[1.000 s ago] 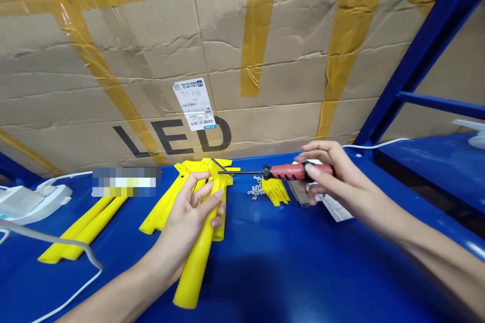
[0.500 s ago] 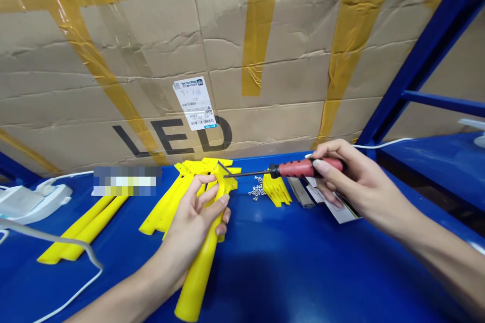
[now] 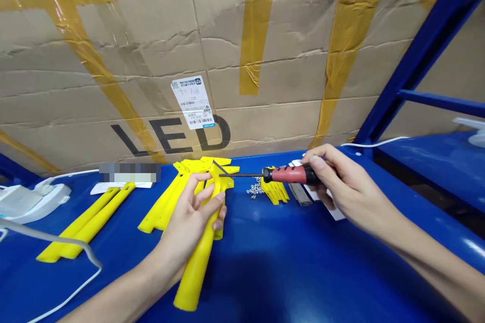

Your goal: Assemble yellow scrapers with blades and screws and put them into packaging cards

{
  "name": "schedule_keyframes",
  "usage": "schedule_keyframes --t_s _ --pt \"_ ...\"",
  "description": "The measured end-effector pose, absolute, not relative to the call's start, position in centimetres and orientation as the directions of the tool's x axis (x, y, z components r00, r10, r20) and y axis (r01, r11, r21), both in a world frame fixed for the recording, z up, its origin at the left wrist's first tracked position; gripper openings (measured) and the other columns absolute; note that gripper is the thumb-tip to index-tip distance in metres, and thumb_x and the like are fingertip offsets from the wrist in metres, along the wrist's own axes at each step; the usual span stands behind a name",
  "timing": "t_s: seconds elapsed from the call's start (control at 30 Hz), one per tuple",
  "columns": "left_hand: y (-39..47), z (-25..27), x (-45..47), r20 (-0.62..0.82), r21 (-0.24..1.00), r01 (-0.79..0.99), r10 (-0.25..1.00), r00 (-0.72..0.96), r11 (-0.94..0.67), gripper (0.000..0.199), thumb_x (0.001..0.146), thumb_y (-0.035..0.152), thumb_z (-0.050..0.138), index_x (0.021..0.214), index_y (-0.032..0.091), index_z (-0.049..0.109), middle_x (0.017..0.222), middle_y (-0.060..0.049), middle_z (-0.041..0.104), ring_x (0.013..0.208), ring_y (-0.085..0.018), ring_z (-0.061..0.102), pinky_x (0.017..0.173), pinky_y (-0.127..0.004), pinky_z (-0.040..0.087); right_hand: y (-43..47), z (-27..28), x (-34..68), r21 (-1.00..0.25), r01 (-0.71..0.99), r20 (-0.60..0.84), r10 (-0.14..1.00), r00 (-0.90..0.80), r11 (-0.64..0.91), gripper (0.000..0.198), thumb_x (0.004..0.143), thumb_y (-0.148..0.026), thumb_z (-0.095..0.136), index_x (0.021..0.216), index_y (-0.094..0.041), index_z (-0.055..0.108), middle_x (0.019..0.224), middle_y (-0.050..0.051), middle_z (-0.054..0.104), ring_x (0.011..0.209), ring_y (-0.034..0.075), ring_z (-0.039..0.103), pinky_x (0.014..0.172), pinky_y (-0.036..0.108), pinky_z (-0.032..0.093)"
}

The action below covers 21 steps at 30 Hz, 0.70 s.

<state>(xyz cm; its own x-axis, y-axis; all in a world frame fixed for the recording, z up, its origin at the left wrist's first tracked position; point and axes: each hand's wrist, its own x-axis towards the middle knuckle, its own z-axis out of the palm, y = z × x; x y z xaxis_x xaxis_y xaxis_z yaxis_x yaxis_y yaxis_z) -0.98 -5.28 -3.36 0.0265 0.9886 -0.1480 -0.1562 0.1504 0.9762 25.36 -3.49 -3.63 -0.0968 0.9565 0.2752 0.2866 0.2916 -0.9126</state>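
Note:
My left hand is wrapped round a yellow plastic handle, tilted with its wide end toward me. A dark thin blade lies across the handle's head. In my right hand is a screwdriver with a red and black grip, held near its rear end. The screwdriver's shaft runs level to the left, and its tip meets the handle's head; the screw itself is too small to make out. Several more yellow handles lie behind my left hand.
Small screws lie beside short yellow plastic pieces and metal blades. Two yellow handles rest at left, near a white power strip and cable. A large taped carton stands behind the blue table.
My right hand's hold has shifted toward the rear of the screwdriver's grip, baring more of the red part. The tip stays at the handle's head, and the left hand keeps its hold.

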Motion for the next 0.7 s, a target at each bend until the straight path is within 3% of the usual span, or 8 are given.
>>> schedule_keyframes --t_s 0.07,0.13,0.23,0.3,0.47,0.53,0.63,0.7 --pt "-5.3 -3.3 -1.0 -0.144 0.976 -0.159 0.989 0.023 0.146 0.042 0.079 0.023 0.077 0.103 0.028 0.043 0.071 0.006 0.058 0.058 -0.008 0.05 0.047 -0.014 0.04 -3.5 -3.4 25.4 -0.938 0.184 0.256 0.945 -0.201 0.293 0.029 0.096 -0.05 0.058 0.114 -0.029 0.049 0.073 -0.002 0.061 0.057 0.014 0.056 0.053 0.028 0.047" --pt "-5.3 -3.3 -1.0 -0.139 0.977 -0.16 0.99 0.023 0.141 0.042 0.079 0.023 0.077 0.104 0.028 0.043 0.072 0.006 0.058 0.058 -0.008 0.05 0.048 -0.014 0.04 -3.5 -3.3 25.5 -0.946 0.101 0.273 0.927 -0.256 0.306 0.036 0.092 -0.046 0.065 0.119 -0.031 0.046 0.075 -0.003 0.062 0.06 0.016 0.059 0.057 0.031 0.051" --pt "-5.5 -3.4 -0.9 -0.143 0.978 -0.143 0.989 0.048 0.148 0.042 0.079 0.026 0.077 0.103 0.028 0.043 0.071 0.006 0.057 0.056 -0.008 0.049 0.047 -0.015 0.04 -3.2 -3.3 25.6 -0.946 0.132 0.279 0.952 -0.126 0.294 0.026 0.094 -0.052 0.06 0.1 -0.03 0.047 0.054 -0.008 0.045 0.042 0.011 0.04 0.04 0.024 0.035" --pt "-5.7 -3.4 -0.9 -0.134 0.981 -0.133 0.989 0.066 0.142 0.041 0.079 0.029 0.078 0.102 0.028 0.043 0.073 0.006 0.057 0.056 -0.008 0.05 0.046 -0.015 0.039 -3.0 -3.4 25.7 -0.951 0.178 0.249 0.968 -0.039 0.252 0.03 0.095 -0.058 0.055 0.091 -0.029 0.046 0.051 -0.009 0.04 0.037 0.009 0.033 0.036 0.023 0.028" --pt "-5.7 -3.1 -1.1 -0.083 0.987 -0.134 0.994 0.069 0.092 0.04 0.082 0.028 0.077 0.104 0.029 0.044 0.074 0.006 0.058 0.057 -0.008 0.05 0.048 -0.015 0.041 -2.8 -3.6 26.2 -0.974 0.001 0.222 0.951 -0.216 0.227 0.035 0.088 -0.044 0.071 0.113 -0.032 0.049 0.086 -0.002 0.064 0.065 0.015 0.063 0.059 0.03 0.052" --pt "-5.7 -2.9 -1.1 -0.077 0.988 -0.13 0.994 0.077 0.087 0.039 0.083 0.028 0.076 0.105 0.029 0.044 0.073 0.006 0.058 0.056 -0.007 0.049 0.048 -0.015 0.041 -2.7 -3.6 26.2 -0.965 -0.027 0.259 0.944 -0.206 0.259 0.032 0.089 -0.043 0.07 0.11 -0.031 0.049 0.077 -0.005 0.06 0.058 0.013 0.058 0.055 0.027 0.049" --pt "-5.9 -2.7 -1.1 -0.054 0.991 -0.12 0.994 0.093 0.064 0.039 0.083 0.029 0.076 0.105 0.029 0.043 0.072 0.006 0.058 0.055 -0.008 0.051 0.047 -0.015 0.041 -2.4 -3.9 26.1 -0.963 0.081 0.253 0.965 -0.073 0.259 0.027 0.095 -0.053 0.058 0.094 -0.028 0.047 0.054 -0.009 0.046 0.038 0.008 0.04 0.039 0.023 0.033" --pt "-6.0 -2.6 -1.1 -0.04 0.993 -0.107 0.993 0.108 0.052 0.039 0.083 0.029 0.075 0.104 0.029 0.042 0.071 0.006 0.058 0.053 -0.008 0.05 0.047 -0.016 0.041 -2.3 -3.9 26.1 -0.97 0.093 0.222 0.973 -0.055 0.226 0.029 0.095 -0.056 0.055 0.093 -0.028 0.047 0.059 -0.007 0.053 0.04 0.009 0.045 0.039 0.023 0.036"
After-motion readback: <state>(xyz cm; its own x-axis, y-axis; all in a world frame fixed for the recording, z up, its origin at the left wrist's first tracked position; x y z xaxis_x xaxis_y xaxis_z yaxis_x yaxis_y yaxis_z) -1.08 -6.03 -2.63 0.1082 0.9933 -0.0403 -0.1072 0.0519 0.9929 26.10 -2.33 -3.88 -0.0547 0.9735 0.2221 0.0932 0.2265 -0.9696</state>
